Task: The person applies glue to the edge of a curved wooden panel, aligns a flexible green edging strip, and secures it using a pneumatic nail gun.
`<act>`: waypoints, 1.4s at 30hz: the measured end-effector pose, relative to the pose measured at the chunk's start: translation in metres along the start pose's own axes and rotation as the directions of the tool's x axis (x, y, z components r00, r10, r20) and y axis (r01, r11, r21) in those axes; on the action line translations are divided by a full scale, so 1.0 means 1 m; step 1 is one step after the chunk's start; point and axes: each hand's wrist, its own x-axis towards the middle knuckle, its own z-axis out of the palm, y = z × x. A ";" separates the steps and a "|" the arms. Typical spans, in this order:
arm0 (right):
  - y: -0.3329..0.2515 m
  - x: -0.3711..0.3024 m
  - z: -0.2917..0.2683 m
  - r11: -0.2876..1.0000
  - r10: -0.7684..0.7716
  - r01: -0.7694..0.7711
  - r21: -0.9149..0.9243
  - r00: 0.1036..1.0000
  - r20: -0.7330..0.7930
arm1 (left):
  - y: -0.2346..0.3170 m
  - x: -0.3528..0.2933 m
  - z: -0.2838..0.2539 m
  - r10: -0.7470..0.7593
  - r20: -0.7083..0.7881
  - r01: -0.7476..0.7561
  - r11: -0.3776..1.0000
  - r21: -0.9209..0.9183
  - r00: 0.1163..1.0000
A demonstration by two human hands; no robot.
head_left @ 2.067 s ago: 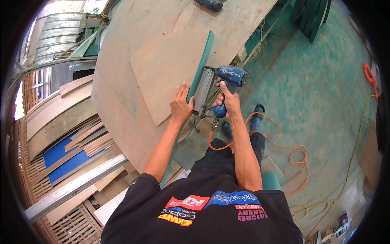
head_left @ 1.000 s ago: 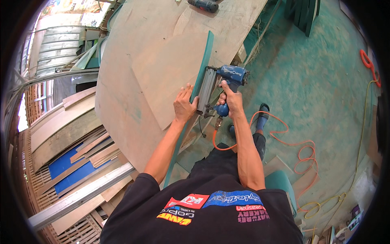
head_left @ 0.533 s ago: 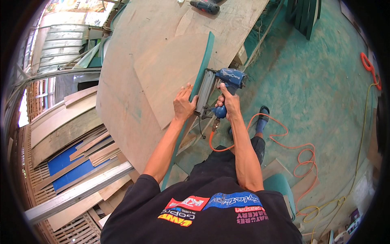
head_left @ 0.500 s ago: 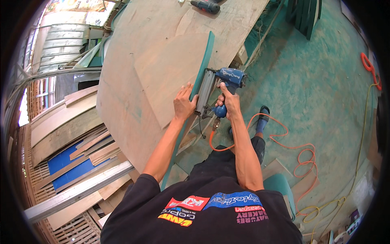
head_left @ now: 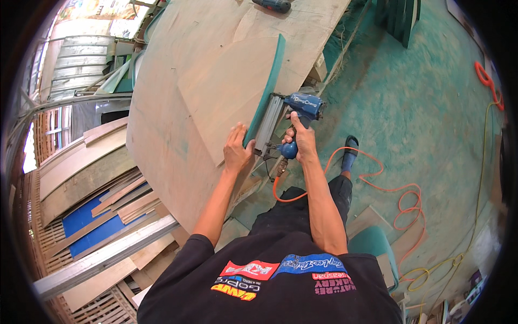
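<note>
Fingers (head_left: 236,135) of the left hand (head_left: 237,151) are spread flat and pressed on a small board (head_left: 226,92), close to its green edge (head_left: 264,92). Nothing is held by this hand; the board is only pushed down. At the far left, long planks (head_left: 81,162) and blue sheets (head_left: 86,224) are stacked, and a pale beam (head_left: 102,256) is laid across them. The small board is laid on top of a big curved board (head_left: 172,108), which is tilted up from the floor. Just right of the green edge, a blue nail gun (head_left: 294,116) is gripped by the right hand (head_left: 302,143), with the fingers closed tight around its handle. The gun's long metal part is set right against the green edge, near the left thumb. An orange hose (head_left: 377,183) is joined to the bottom of the gun and is looped over the green floor (head_left: 421,97) to the right. A foot (head_left: 349,151) is seen on that floor, beside the hose. At the top, a second tool (head_left: 272,5) is left on the big board, well apart from both hands.
</note>
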 end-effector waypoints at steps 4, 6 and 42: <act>0.003 -0.001 0.002 1.000 -0.009 0.009 0.014 1.000 -0.017 | -0.003 0.004 0.003 0.033 -0.023 -0.032 0.999 0.027 0.999; 0.005 0.000 0.003 0.999 -0.022 0.023 0.028 1.000 -0.009 | -0.007 0.003 0.008 0.091 -0.046 -0.089 0.995 0.052 0.995; 0.019 0.004 0.004 0.997 -0.058 0.061 0.038 0.995 -0.077 | -0.004 0.014 0.011 0.255 0.024 -0.255 0.947 0.195 0.967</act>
